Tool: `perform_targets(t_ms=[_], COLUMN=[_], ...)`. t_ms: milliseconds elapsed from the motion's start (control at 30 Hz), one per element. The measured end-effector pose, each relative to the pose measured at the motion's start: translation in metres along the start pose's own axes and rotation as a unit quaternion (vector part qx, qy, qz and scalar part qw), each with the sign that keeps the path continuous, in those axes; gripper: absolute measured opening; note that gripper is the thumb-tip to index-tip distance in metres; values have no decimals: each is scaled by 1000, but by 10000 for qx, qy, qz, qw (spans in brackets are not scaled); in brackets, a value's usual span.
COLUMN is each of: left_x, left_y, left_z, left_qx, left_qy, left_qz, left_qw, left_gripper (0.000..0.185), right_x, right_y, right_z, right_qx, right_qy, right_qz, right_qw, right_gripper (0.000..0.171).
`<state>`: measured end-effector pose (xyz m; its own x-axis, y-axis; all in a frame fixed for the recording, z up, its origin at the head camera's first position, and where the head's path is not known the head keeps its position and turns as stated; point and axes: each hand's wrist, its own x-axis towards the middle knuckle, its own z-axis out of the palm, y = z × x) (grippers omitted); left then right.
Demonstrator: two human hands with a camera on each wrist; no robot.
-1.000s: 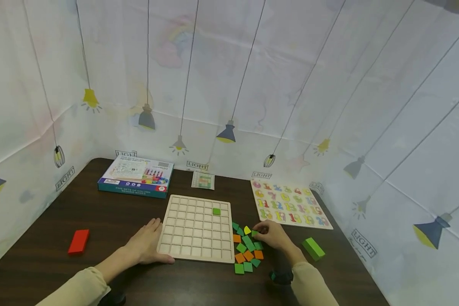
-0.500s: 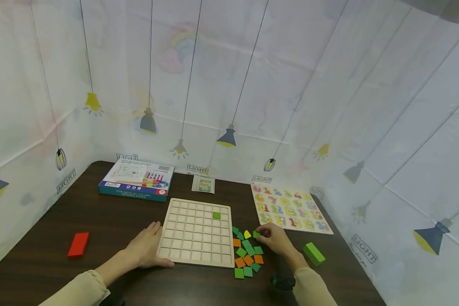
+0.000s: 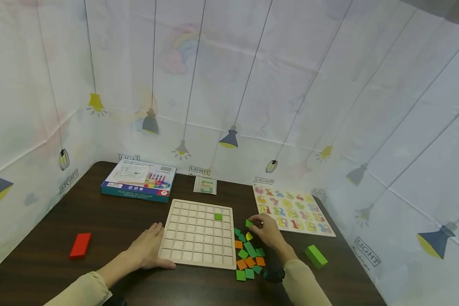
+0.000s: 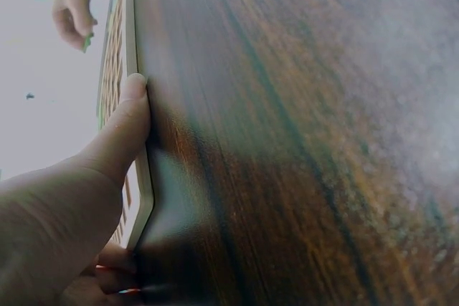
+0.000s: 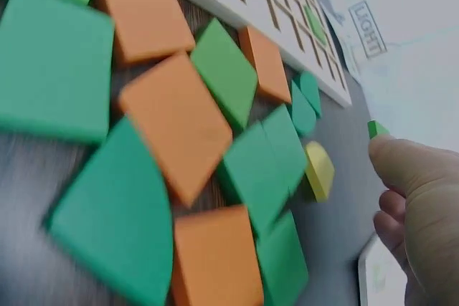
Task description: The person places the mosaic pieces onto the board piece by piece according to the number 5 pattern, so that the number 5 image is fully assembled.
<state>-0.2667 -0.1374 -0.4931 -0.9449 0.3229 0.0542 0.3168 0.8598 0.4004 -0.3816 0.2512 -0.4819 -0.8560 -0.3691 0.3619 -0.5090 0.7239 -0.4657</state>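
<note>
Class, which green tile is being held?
The light-green tile pinched by the right hand; another tile sits in the wooden grid board, while other green tiles lie beside it.

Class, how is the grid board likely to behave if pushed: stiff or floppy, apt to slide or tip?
The grid board is probably stiff, as its edges run straight. Lying flat on the table, it would likely slide rather than tip. The left hand touching its edge might steady it.

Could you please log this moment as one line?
left hand touches grid board; right hand pinches green piece; green tile on board; loose pieces beside board
</note>
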Motion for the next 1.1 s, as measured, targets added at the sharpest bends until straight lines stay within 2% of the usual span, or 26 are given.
perform_targets(t_ms=[533,733,1100], left_x=[2,1,2], left_y=[-2,-3,-1], left_z=[1,-2,0], left_qx=[64,95,181], left_qy=[-54,-92,-32], left_qz=[-113,-191,-140], left_qw=[9999,9997,9997], left_gripper=[121,122,121], right_x=[42,57,69], right_y=[-33,-47,-61], right_z=[38,53,74], right_qx=[14,82,226], right_qy=[-351,-457,-707], right_qz=[-70,-273,-306], right_qw=[9994,9986,9968], right_gripper=[19,20,21])
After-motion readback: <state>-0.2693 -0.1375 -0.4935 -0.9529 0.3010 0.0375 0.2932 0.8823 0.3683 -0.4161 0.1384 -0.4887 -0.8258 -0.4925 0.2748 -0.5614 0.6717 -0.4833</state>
